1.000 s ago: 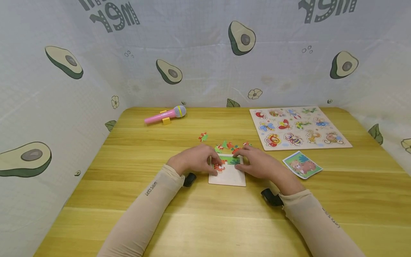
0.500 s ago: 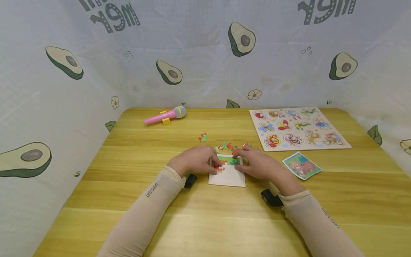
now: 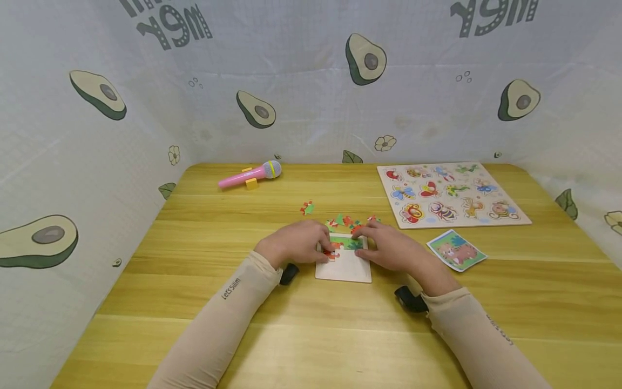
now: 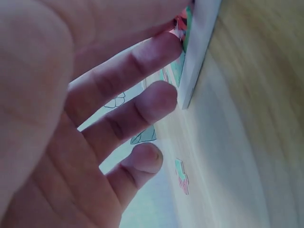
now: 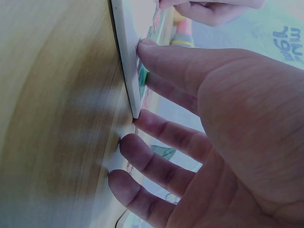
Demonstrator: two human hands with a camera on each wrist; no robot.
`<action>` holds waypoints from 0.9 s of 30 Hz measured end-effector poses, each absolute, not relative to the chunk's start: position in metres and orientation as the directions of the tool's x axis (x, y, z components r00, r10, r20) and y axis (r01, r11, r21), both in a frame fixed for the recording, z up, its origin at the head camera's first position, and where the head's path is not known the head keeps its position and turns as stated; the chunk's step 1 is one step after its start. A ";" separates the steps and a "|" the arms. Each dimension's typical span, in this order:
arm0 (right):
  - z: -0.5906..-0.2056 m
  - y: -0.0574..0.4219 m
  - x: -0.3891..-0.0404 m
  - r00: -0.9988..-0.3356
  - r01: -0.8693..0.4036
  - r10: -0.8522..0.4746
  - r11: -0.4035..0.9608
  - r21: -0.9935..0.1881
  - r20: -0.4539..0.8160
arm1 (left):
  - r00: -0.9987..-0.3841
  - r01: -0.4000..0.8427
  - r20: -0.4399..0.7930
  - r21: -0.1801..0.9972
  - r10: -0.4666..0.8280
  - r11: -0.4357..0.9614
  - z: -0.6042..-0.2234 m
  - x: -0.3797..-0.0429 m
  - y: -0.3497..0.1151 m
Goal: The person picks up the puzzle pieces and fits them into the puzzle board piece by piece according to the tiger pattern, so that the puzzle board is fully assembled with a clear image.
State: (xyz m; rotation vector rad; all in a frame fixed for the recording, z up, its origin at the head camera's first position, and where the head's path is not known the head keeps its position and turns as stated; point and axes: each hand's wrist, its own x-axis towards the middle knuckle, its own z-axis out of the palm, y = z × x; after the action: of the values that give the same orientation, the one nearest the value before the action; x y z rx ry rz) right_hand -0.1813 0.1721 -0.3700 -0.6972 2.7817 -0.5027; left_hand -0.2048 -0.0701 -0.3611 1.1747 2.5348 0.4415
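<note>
A small wooden puzzle board [image 3: 347, 271] lies in front of me in the head view. Joined green pieces [image 3: 347, 242] fill its far strip, and its near part is bare wood. At the board's left side, my left hand [image 3: 300, 242] pinches an orange puzzle piece [image 3: 332, 255] between thumb and index finger, partly covering it. In the left wrist view, its other fingers [image 4: 159, 102] spread loosely beside the board's edge. My right hand [image 3: 391, 247] rests at the board's right side, thumb [image 5: 149, 50] and index finger touching it, the remaining fingers extended past the corner.
Several loose puzzle pieces [image 3: 345, 220] lie just beyond the board, one piece [image 3: 307, 208] farther left. A picture card [image 3: 457, 250] is to the right, with a large insect peg board [image 3: 454, 194] behind it. A pink toy microphone [image 3: 250, 175] lies at back left.
The left fingers shift very slightly on the orange piece at the board's left side. My right hand stays where it was.
</note>
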 end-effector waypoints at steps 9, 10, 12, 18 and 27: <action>-0.368 0.173 -0.181 -0.857 -0.422 -0.497 0.827 -0.370 -0.133 | -0.631 0.649 -0.163 0.424 0.758 0.632 -0.360 -0.207 -0.070; -0.368 0.173 -0.181 -0.856 -0.425 -0.499 0.826 -0.370 -0.132 | -0.631 0.649 -0.163 0.425 0.758 0.631 -0.360 -0.207 -0.070; -0.367 0.173 -0.180 -0.852 -0.433 -0.507 0.820 -0.373 -0.126 | -0.634 0.644 -0.161 0.432 0.757 0.631 -0.361 -0.207 -0.070; -0.367 0.173 -0.181 -0.859 -0.419 -0.496 0.825 -0.380 -0.130 | -0.636 0.634 -0.147 0.459 0.757 0.622 -0.363 -0.208 -0.072; -0.369 0.173 -0.182 -0.861 -0.416 -0.495 0.820 -0.393 -0.122 | -0.664 0.608 -0.126 0.483 0.737 0.630 -0.362 -0.212 -0.078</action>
State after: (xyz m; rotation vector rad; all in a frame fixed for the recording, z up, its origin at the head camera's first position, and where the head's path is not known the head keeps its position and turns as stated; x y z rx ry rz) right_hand -0.1821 0.1733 -0.3693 -0.7060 2.7854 -0.5281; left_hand -0.2118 -0.0782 -0.3623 1.0824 2.5425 0.5851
